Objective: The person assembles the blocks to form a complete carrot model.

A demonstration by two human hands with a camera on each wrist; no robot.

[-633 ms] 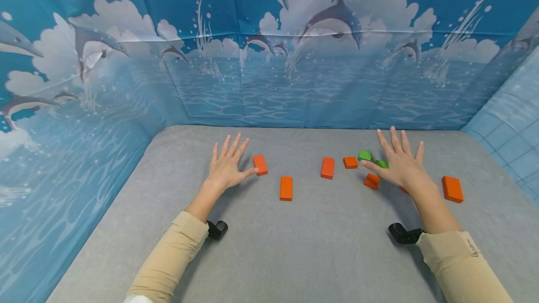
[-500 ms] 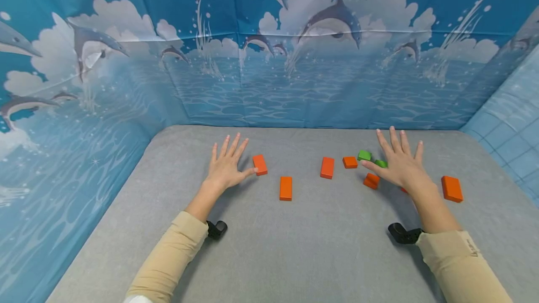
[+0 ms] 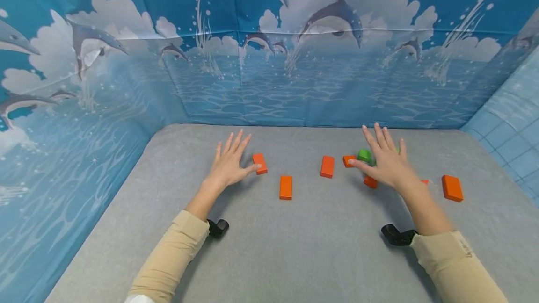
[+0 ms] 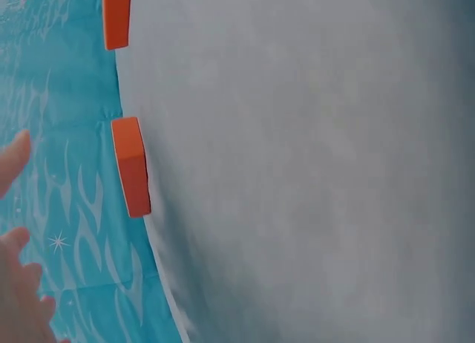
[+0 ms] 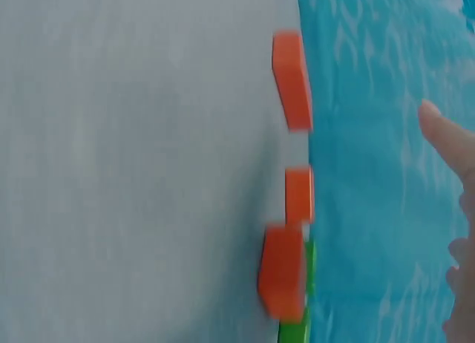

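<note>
My left hand point(image 3: 229, 167) hovers above the grey surface with straight, spread fingers and holds nothing. Its thumb overlaps the near end of an orange block point(image 3: 259, 162) in the head view. To the right of that block lies a second orange block point(image 3: 286, 187). My right hand point(image 3: 389, 165) is also spread and holds nothing, above a cluster of small blocks. Near its thumb are a small orange block point(image 3: 347, 161), a green block point(image 3: 364, 155) and another orange block point(image 3: 370, 181). The hand partly hides more pieces. In the left wrist view an orange block point(image 4: 131, 167) stands out beyond the fingers.
An orange block point(image 3: 327, 166) lies between the hands, and a larger one point(image 3: 452, 188) lies at the far right. A blue curtain point(image 3: 269, 88) printed with dolphins hangs behind the grey cloth-covered table point(image 3: 294, 251) and along its left side.
My right hand has shifted left over the small blocks, so its thumb now reaches the small orange one in view. The left hand has barely moved. The blocks stay put.
</note>
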